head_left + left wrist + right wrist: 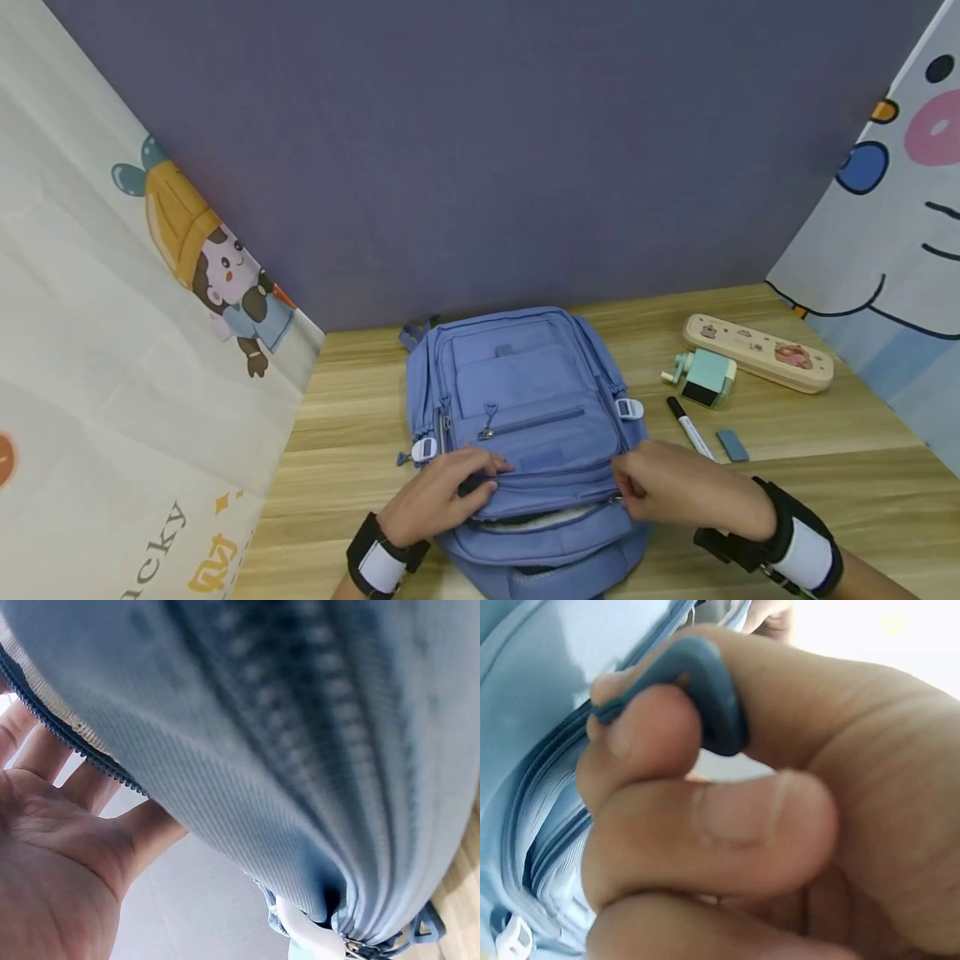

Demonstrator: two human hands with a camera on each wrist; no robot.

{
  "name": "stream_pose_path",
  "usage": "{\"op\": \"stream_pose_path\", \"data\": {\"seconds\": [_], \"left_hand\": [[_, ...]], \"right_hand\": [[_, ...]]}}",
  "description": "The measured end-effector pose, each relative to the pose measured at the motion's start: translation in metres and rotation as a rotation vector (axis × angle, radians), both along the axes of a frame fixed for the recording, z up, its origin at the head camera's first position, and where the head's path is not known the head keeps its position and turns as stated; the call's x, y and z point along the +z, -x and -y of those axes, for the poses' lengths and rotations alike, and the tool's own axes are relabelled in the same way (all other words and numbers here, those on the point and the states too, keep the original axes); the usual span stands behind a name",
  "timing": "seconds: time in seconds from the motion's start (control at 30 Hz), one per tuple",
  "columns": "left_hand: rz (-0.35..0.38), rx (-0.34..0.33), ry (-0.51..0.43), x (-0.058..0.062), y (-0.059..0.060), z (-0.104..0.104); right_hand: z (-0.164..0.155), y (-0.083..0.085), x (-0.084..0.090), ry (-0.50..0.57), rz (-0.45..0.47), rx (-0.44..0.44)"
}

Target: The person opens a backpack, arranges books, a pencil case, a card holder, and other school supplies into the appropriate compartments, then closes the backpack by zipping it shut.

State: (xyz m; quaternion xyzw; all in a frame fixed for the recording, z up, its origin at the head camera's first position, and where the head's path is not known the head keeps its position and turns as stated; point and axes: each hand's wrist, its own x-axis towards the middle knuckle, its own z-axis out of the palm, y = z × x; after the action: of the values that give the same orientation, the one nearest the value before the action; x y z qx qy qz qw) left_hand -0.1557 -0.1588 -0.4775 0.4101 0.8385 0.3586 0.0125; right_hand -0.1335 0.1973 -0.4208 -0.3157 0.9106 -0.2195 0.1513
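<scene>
**Both hands on the blue backpack**

Right now the largest thing before us is the wooden table (pixel 360 417), backed by a purple wall (pixel 480 150), with cartoon-printed cloth panels (pixel 112 333) on either side. At the middle of the table, close to our body, lies the blue backpack (pixel 525 392), flat on its back with the front pockets facing up and its top end toward us. A zip near that top end gapes a little, showing a pale lining.

Our left hand (pixel 438 492) rests on the bag's left side, its fingers curled over the fabric at the edge of the opening; the left wrist view shows the fingertips tucked under that zipped edge. Our right hand (pixel 678 492) is at the bag's right side, thumb and fingers pressed together on the dark zip pull (pixel 705 697), as the right wrist view shows plainly.

Well apart to the right lie a beige pencil case (pixel 757 352), a mint pencil sharpener (pixel 705 377) just beside it, a marker (pixel 690 429) and a small blue eraser (pixel 732 445).
</scene>
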Motion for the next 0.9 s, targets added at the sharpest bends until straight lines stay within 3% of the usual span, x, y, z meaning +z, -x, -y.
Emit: {"op": "stream_pose_path", "data": {"seconds": [0.27,0.9], "left_hand": [[0.069,0.017,-0.057,-0.001,0.003,0.004],[0.019,-0.019,-0.097,-0.006,0.006,0.005]], "right_hand": [[-0.025,0.014,-0.004,-0.003,-0.114,-0.027],[-0.038,0.058,-0.018,-0.004,-0.221,-0.095]]}}
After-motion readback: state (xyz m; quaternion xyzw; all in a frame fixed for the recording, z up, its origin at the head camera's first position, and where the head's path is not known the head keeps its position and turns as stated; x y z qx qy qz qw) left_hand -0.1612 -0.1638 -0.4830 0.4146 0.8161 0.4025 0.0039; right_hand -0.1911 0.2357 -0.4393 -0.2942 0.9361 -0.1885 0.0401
